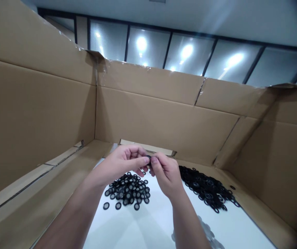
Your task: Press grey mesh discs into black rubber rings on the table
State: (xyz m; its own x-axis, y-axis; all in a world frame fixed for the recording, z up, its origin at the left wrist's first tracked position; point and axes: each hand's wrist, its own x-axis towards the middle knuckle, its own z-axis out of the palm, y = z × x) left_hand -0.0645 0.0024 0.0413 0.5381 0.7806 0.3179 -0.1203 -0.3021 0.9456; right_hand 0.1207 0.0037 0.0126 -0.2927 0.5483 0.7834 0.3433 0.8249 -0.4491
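Observation:
My left hand [126, 158] and my right hand [167, 173] meet above the white surface, both closed in a pinch on one small black ring [148, 159]. The fingertips cover most of it, so I cannot tell whether a disc sits inside. Below my left hand lies a pile of black rings with grey centres [129, 189], several lying loose at its front edge. To the right of my right hand spreads a heap of black open rings [207, 186]. Thin grey discs [207, 230] lie beside my right forearm, which partly hides them.
Tall cardboard walls [148, 114] surround the white surface [161, 214] at the back and both sides. A cardboard strip [148, 147] sits along the back wall. One stray ring [232, 187] lies at the right edge. Beyond the walls are windows [148, 45] with bright reflections.

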